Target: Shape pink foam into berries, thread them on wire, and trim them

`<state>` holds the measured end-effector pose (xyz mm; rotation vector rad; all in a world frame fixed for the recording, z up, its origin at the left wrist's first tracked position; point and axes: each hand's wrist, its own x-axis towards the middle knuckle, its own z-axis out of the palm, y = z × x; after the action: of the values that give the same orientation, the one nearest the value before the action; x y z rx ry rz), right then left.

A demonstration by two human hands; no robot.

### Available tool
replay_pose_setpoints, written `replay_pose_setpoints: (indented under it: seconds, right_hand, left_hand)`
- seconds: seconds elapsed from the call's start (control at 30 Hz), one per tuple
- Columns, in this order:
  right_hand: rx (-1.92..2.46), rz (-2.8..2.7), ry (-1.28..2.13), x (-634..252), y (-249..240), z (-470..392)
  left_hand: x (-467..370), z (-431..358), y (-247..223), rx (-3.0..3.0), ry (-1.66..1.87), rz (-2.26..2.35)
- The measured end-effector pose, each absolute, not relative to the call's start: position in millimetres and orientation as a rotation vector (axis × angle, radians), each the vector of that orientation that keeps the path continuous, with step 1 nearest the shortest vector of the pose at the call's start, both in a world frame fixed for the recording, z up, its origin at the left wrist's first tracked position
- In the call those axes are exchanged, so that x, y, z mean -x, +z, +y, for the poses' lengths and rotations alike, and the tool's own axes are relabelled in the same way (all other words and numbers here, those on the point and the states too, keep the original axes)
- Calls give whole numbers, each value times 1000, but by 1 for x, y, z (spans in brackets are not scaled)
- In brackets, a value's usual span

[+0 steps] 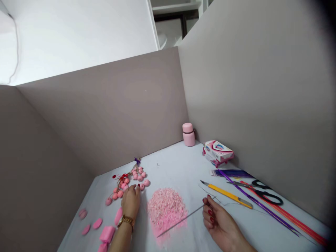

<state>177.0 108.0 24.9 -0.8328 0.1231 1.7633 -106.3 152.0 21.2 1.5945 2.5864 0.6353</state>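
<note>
My right hand (217, 222) pinches a thin dark rod (183, 218) near its right end. The rod slants down to the left, its far end over the edge of a heap of pink crumbs (167, 206). At the left, my left hand (131, 201), with a gold watch on the wrist, reaches among round pink balls (120, 194); its fingertips are beside a ball, and whether they grip it is hard to tell. Bunches of balls with a red ribbon (123, 176) and a purple ribbon (137, 161) lie beyond it.
Pink blocks (107, 233) and flat pink pieces (97, 223) lie at the left. On the right are a yellow craft knife (228, 194), black-handled scissors (269, 197), purple and red strips (291, 218) and a soap box (218, 150). A pink flask (188, 134) stands at the back corner, by grey partitions.
</note>
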Motion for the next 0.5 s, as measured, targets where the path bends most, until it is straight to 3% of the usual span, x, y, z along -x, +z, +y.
replay_pose_setpoints:
  seconds: [0.17,0.5]
  right_hand:
    - [830,125,1732,-180,26,110]
    - [787,155,1805,-180,29,107]
  left_hand:
    - [100,163,27,-1650,437,2637]
    - [88,150,24,-1870,424,2562]
